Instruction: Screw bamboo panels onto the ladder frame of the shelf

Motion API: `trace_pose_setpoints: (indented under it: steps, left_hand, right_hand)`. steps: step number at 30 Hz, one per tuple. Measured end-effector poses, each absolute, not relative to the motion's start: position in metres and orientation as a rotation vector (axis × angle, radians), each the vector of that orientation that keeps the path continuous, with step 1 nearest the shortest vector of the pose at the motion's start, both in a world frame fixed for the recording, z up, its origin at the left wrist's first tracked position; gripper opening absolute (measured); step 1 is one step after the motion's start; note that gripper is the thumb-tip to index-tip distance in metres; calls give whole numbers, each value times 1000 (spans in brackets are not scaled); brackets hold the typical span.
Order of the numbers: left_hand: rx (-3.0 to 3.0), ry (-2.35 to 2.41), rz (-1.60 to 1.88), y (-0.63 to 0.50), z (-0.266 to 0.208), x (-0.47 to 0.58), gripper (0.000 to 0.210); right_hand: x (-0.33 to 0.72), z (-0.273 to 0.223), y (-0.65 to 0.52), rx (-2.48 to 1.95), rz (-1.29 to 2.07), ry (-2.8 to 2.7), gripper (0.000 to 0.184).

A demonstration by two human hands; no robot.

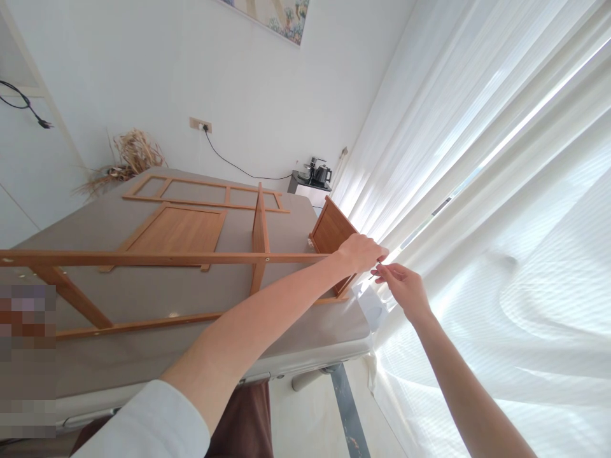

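A brown wooden frame (pixel 157 258) with cross panels stands on the table, its long rail running left to right. My left hand (pixel 359 253) is closed over the right end of that rail, by the upright end panel (pixel 330 229). Just to the right, my right hand (pixel 405 289) pinches a thin dark rod-like piece (pixel 373 276) between thumb and fingers, close to my left fingertips. The piece is too small to name surely. My left forearm covers part of the rail, and my left hand hides the rail's end.
A loose wooden panel (pixel 179 232) and a slatted wooden frame (pixel 200 193) lie on the grey table (pixel 143 292). White curtains (pixel 501 254) hang close on the right. Behind the table, a black kettle (pixel 323 174) stands on a small cabinet; dried stalks (pixel 136 152) are at back left.
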State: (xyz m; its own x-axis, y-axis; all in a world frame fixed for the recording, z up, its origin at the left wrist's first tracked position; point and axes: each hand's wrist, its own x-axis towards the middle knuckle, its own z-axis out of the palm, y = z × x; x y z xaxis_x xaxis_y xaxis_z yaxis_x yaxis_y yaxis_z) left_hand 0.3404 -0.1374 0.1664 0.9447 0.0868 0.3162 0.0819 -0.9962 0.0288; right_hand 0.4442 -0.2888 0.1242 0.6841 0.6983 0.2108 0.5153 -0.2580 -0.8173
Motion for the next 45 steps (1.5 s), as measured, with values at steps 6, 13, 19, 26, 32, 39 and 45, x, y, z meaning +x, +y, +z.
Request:
trace_pose_setpoints:
  steps: [6, 13, 19, 26, 32, 39, 45]
  left_hand:
    - [3068, 131, 529, -136, 164, 342, 22]
    - [3053, 142, 507, -136, 166, 340, 24]
    - [3035, 119, 469, -136, 168, 338, 28]
    - [3034, 130, 497, -134, 165, 342, 26]
    - [3040, 119, 517, -135, 166, 340, 27]
    - [3021, 112, 471, -136, 170, 338, 27]
    - [3029, 133, 481, -136, 169, 338, 28]
  right_hand:
    - [446, 120, -284, -1713, 552, -747, 46]
    - [435, 121, -292, -1797, 372, -886, 44]
    - [431, 118, -301, -2139, -439, -1336, 39]
    - [439, 114, -295, -2218, -665, -1413, 35]
    - [441, 116, -298, -2227, -681, -1406, 33]
    - [443, 115, -298, -2216, -1009, -1600, 35]
    - [442, 117, -297, -2196, -1107, -1656, 36]
